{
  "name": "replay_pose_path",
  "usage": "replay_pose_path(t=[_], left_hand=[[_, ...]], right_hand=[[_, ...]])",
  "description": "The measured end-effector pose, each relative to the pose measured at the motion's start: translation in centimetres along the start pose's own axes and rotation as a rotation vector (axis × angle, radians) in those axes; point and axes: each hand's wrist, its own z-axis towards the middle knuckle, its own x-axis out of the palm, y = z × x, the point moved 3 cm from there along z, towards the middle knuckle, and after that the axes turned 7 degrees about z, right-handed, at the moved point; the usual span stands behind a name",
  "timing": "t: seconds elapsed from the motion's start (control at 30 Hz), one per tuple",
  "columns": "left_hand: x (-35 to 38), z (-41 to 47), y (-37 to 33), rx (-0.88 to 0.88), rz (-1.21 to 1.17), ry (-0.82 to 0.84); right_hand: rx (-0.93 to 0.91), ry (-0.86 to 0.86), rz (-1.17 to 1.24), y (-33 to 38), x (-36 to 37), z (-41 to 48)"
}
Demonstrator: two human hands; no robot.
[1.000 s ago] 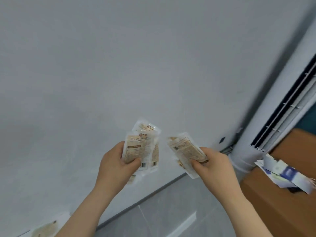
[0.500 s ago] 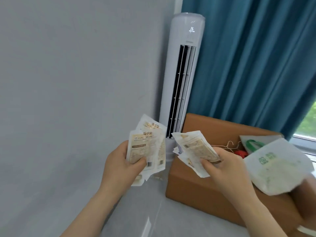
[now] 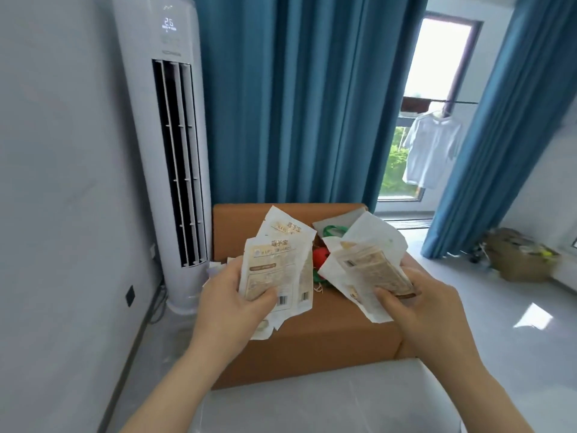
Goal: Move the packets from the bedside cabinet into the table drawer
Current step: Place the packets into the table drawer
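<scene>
My left hand (image 3: pixel 232 303) grips a fanned bunch of beige and white packets (image 3: pixel 278 264), thumb across the front one. My right hand (image 3: pixel 415 303) holds a second small stack of the same packets (image 3: pixel 365 270), thumb pressed on top. Both hands are raised side by side at chest height, above a brown cardboard box (image 3: pixel 315 342). Neither the bedside cabinet nor the table drawer is in view.
A tall white air conditioner (image 3: pixel 175 145) stands at the left against the grey wall. Blue curtains (image 3: pixel 296 98) hang behind the box, which holds bags and a red object (image 3: pixel 321 255). A white surface (image 3: pixel 327 398) lies below my arms. A basket (image 3: pixel 521 260) sits on the floor at right.
The view has swung right from the bare wall to the air conditioner, curtains and box. Both hands keep the same grip on their packets.
</scene>
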Motion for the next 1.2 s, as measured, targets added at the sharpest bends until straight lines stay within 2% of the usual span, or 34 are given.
replay_pose_path(t=[0.2,0.5,0.87,1.03,1.2], left_hand=[[11.1,6.9,-3.0,0.056,-0.047,0.067],[24.3,15.2,-6.1,0.153,-0.058,0.184],[37.4,30.2,-4.2,0.218,-0.116,0.363],[43.8,36.8,-3.5,0.216,-0.127,0.492],[51.9,39.9,-2.4,0.184,-0.119,0.606]], right_hand=[[0.014,-0.148,-0.024,-6.8,-5.9,6.7],[0.068,-0.251,-0.073,-15.2,-12.3,14.4],[0.131,-0.393,-0.183,-23.9,-12.0,26.6],[0.24,-0.436,-0.253,-28.2,-11.8,31.4],[0.346,-0.451,-0.249,-33.6,-12.8,33.8]])
